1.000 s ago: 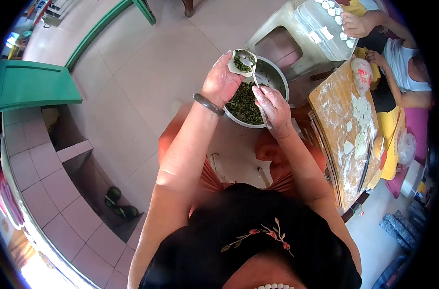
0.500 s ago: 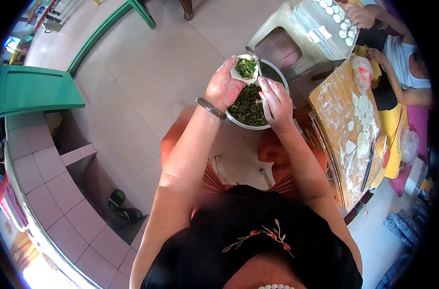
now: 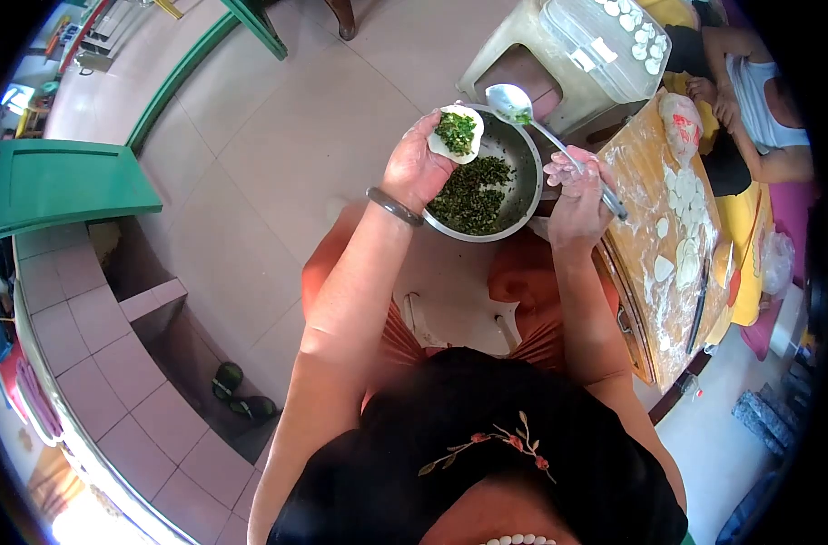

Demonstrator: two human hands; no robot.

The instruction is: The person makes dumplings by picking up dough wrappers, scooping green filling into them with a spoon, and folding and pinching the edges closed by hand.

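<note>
On the fingers of my left hand [image 3: 418,163] rests a round dumpling wrapper [image 3: 470,150], with chopped green filling [image 3: 454,133] heaped on it. My right hand [image 3: 582,195] grips a metal spoon [image 3: 568,153] by its handle. The spoon's bowl points up and left, with a few green bits on it. Below both hands stands a metal basin [image 3: 526,204] holding more dark green filling [image 3: 468,207]. My left hand is over the basin's left rim; my right hand is beyond its right side.
To the right, a floured wooden board [image 3: 636,186] carries several flat wrappers [image 3: 688,204], a dark rod [image 3: 698,307] and a plastic bag [image 3: 682,132]. Behind it, a pale stool [image 3: 487,68] bears a plastic box [image 3: 600,59] with finished dumplings [image 3: 648,41]. Another person [image 3: 763,104] sits at the right.
My right hand has moved right with the spoon, away from the wrapper. The spoon has swung over the basin's far rim. The other person's hand has left the dumplings on the box.
</note>
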